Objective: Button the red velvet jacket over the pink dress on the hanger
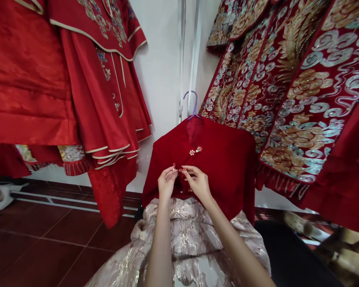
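A dark red velvet jacket (221, 163) hangs on a purple hanger (194, 104) in front of me, above a pale gold brocade skirt (188, 239). One knot button (195, 151) near the collar is fastened. My left hand (166, 184) and my right hand (198, 182) meet at the jacket's front opening, just below that button. Both pinch a small second button clasp (179, 170) between thumb and fingers.
Red embroidered robes (101, 79) hang at the left, and gold-and-silver patterned red garments (290, 87) hang at the right. A white wall (164, 71) is behind. Dark red floor tiles (42, 247) lie at lower left, with a black surface (290, 255) at lower right.
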Tool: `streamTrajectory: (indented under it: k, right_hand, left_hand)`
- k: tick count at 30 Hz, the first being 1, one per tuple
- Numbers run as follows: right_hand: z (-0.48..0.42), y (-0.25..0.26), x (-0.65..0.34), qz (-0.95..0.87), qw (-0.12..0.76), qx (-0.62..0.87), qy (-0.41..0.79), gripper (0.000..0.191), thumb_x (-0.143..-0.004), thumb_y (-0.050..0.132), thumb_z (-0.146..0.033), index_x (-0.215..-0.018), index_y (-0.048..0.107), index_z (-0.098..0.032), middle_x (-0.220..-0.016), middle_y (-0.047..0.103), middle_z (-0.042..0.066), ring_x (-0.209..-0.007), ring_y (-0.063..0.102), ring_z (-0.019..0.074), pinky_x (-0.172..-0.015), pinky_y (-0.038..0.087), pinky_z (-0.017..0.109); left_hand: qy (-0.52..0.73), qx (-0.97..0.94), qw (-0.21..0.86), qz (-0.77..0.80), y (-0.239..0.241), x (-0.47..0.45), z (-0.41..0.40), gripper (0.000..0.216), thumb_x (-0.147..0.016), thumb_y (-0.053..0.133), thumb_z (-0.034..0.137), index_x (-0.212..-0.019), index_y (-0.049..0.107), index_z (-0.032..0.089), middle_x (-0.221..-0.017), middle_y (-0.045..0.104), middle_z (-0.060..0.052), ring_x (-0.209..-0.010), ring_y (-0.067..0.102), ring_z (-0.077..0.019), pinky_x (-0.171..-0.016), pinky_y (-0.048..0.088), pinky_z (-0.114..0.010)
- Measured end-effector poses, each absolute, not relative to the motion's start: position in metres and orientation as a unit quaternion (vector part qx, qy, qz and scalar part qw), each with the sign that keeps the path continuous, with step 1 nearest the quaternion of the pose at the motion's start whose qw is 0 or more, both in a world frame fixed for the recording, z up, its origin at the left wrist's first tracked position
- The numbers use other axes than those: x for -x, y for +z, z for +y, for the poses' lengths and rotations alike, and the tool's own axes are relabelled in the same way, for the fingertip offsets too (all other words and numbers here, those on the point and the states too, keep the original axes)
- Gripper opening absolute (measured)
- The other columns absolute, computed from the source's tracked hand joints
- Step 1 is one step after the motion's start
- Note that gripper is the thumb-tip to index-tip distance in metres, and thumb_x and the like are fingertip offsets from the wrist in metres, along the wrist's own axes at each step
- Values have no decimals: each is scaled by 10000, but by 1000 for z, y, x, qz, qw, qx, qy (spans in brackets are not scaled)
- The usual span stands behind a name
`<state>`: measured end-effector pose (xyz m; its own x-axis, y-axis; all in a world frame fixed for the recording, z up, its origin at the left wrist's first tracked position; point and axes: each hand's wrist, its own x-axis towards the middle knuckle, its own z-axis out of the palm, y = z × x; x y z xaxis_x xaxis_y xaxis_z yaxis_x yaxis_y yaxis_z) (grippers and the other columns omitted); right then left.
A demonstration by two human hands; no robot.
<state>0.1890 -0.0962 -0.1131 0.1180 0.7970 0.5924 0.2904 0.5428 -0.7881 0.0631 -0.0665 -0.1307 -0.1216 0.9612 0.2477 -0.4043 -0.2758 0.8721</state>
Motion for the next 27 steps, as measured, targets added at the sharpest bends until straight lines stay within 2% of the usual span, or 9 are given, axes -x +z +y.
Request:
streamTrajectory:
  k: [9,15,22,27]
  right_hand:
    - [-99,-100,-184,-670,569,444,174,276,-866,536,-354,-1070,682,-239,-1029,670,49,-854,657,162,-720,580,277]
    - [-101,-103,-176,-640,613,442,141,296,-882,509,-375,-1065,674,-211,-1018,666,64,-847,652,159,-664,569,250]
    - [-100,-98,-176,-675,565,466,87,264,-890,500,-330,-1054,689,-244,-1032,675,41,-845,645,161,-714,557,267]
    - [-99,-100,-175,-675,563,473,67,268,-894,491,-311,-1060,687,-235,-1029,677,46,-852,644,163,-731,551,270]
  left_hand:
    - [672,-472,466,329,-115,-63,-76,326,-682,687,215,-987,674,99,-1039,707,-121,-971,666,-192,-943,491,-338]
    - [674,-461,462,346,-111,-62,-82,322,-684,705,233,-968,688,82,-978,722,-130,-919,684,-198,-917,508,-336]
    - [673,-488,417,367,-114,-62,-80,269,-716,670,192,-966,696,95,-989,722,-125,-929,686,-199,-902,517,-327]
    - [663,-508,387,391,-114,-63,-80,214,-731,651,174,-928,703,107,-955,728,-119,-900,695,-202,-881,528,-328]
